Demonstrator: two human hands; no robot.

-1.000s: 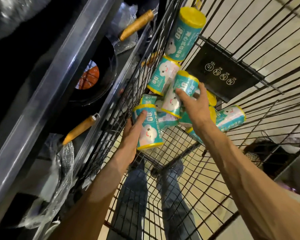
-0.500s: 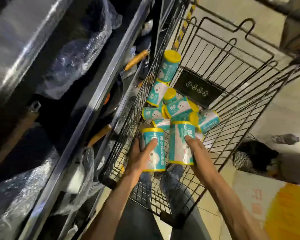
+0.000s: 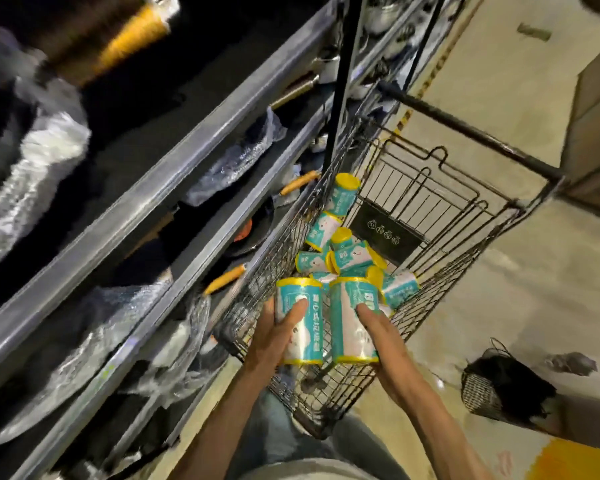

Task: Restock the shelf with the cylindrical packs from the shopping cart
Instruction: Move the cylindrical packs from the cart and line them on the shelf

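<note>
My left hand [image 3: 274, 337] grips a teal cylindrical pack with yellow rims [image 3: 307, 336], held upright above the near end of the wire shopping cart [image 3: 440, 282]. Beside it, my right hand [image 3: 383, 336] holds a second teal pack [image 3: 349, 317], also upright. The two packs almost touch. Several more teal packs [image 3: 340, 251] lie in a loose heap against the cart's left wall, one standing tall at the far corner [image 3: 345, 195]. The metal shelf [image 3: 174, 174] runs along the left of the cart.
The shelves hold dark pans with wooden handles [image 3: 224, 278] and bubble-wrapped goods [image 3: 236, 161]. A black upright post [image 3: 342, 81] stands between shelf and cart. A dark wire basket [image 3: 499, 389] sits on the floor at right. My legs are below the cart's near end.
Both hands have lifted their packs up and toward me, out of the heap. The view has pulled back and tilted up, showing more of the shelves on the left.
</note>
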